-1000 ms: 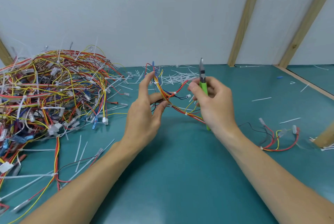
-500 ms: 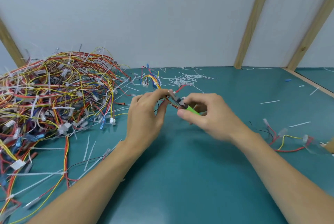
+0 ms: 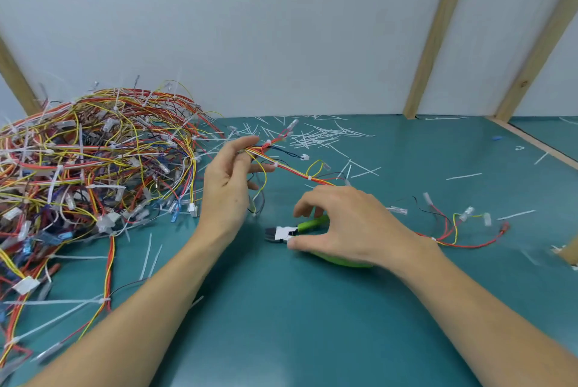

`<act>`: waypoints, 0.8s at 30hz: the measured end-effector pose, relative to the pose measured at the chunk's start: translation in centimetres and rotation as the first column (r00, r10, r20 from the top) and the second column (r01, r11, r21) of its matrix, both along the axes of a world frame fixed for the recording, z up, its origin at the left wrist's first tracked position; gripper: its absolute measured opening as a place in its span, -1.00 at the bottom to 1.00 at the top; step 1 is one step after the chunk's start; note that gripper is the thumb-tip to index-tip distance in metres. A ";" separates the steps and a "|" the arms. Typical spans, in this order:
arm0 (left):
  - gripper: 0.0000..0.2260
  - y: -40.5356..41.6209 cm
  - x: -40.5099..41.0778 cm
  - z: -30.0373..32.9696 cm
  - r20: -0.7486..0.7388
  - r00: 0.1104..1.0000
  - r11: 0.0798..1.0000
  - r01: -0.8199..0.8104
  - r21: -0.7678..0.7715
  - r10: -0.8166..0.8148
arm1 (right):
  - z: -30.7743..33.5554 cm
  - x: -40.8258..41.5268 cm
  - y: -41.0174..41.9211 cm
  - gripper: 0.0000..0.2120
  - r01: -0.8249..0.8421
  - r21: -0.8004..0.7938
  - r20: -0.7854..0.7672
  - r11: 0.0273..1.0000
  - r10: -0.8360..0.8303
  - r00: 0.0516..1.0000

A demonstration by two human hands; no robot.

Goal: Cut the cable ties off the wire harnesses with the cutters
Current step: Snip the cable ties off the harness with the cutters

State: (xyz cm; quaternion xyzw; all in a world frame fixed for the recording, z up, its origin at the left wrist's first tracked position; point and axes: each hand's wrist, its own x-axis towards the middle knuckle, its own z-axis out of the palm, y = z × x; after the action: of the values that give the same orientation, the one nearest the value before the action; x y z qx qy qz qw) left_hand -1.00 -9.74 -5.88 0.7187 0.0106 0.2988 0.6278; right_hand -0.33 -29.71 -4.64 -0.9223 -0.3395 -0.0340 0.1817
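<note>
Teal counter [image 3: 281,339], white wall panel [image 3: 250,27] at the back with wood battens [image 3: 433,33]. Big tangled harness pile [image 3: 87,167] fills counter's left side. Left hand [image 3: 226,189] raised just right of pile, grip pinching a wire harness [image 3: 291,169] that trails right behind the right hand. Right hand [image 3: 347,227] low over green-handled cutters [image 3: 300,230] lying on counter, grip spread, thumb at cutter head. Another harness [image 3: 453,230] near right edge. Cut cable ties [image 3: 319,136] littered at back centre. Open counter in front.
</note>
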 end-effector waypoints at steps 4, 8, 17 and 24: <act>-0.84 -1.1 -0.8 -0.4 0.010 0.992 0.981 0.126 0.150 -0.129 | 0.7 0.3 0.0 -0.80 0.104 0.445 0.177 0.889 -0.201 0.964; -0.75 -2.7 -1.5 -0.6 0.051 0.984 0.905 0.135 0.402 -0.170 | 1.0 0.6 -0.2 -0.87 0.105 0.492 0.203 0.864 -0.231 0.951; -0.76 -2.5 -1.7 0.1 0.191 0.980 0.939 -0.021 0.342 -0.048 | 0.2 1.0 -0.2 -0.87 0.054 0.452 0.126 0.890 -0.124 0.984; -0.68 0.1 -0.8 0.4 0.065 0.998 0.983 -0.013 0.184 0.001 | 0.6 1.3 -0.4 -0.75 0.103 0.687 -0.012 0.719 -0.131 0.991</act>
State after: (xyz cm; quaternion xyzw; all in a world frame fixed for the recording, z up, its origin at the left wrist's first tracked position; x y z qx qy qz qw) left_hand -1.80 -9.61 -5.50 0.7637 -0.0350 0.3237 0.5575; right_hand 0.95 -30.07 -4.09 -0.8086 -0.2472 -0.1858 0.5005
